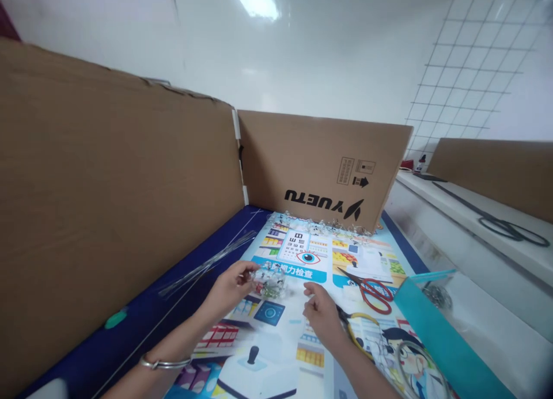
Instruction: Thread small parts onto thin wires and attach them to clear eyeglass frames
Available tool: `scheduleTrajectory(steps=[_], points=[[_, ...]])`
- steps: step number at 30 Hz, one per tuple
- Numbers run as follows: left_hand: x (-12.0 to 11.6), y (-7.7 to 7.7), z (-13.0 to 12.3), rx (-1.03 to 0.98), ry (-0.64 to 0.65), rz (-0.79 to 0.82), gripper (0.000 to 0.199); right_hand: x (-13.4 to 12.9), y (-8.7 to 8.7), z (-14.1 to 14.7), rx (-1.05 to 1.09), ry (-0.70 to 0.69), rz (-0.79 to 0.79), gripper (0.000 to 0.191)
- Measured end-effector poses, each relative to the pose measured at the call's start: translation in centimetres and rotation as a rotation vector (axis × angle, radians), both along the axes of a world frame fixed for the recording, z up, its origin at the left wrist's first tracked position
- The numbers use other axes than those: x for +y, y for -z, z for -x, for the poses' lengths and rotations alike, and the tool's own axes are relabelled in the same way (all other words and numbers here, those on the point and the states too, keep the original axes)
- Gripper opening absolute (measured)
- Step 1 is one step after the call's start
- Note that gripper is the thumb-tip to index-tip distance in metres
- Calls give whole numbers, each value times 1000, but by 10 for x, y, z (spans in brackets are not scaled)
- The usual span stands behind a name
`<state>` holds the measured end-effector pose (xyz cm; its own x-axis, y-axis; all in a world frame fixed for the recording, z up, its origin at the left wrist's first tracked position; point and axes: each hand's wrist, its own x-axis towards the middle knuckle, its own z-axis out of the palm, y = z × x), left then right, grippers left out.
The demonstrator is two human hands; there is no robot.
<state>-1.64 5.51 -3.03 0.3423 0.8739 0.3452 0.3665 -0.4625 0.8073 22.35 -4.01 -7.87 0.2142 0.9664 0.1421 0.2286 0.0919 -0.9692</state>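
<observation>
My left hand (235, 282) is closed, thumb and fingers pinching the left edge of a small see-through cluster (271, 282) that looks like clear beads and wire, with reddish and greenish spots. Its exact kind is too blurred to tell. To the right of the cluster, apart from it, is my right hand (322, 311) with its fingers curled together; anything between the fingertips is too fine to see. Pliers with yellow handles (363, 316) lie beside my right hand, partly hidden by it. Beyond them rest red-handled scissors (375, 295), blades pointing away to the left.
A printed poster (276, 324) covers the dark blue table (147, 318). Cardboard walls (121, 151) stand left and behind. Clear sparkling pieces (319, 227) line the back. Thin strands (207, 261) lie left, a wire coil (421, 361) front right, near a teal-edged box (449, 335).
</observation>
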Motion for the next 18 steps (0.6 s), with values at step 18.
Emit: scheduleTrajectory(steps=[18], points=[[113,-97,-56,-87,-108,337,25,-11,-10,-6,-377,-55,-221,29]])
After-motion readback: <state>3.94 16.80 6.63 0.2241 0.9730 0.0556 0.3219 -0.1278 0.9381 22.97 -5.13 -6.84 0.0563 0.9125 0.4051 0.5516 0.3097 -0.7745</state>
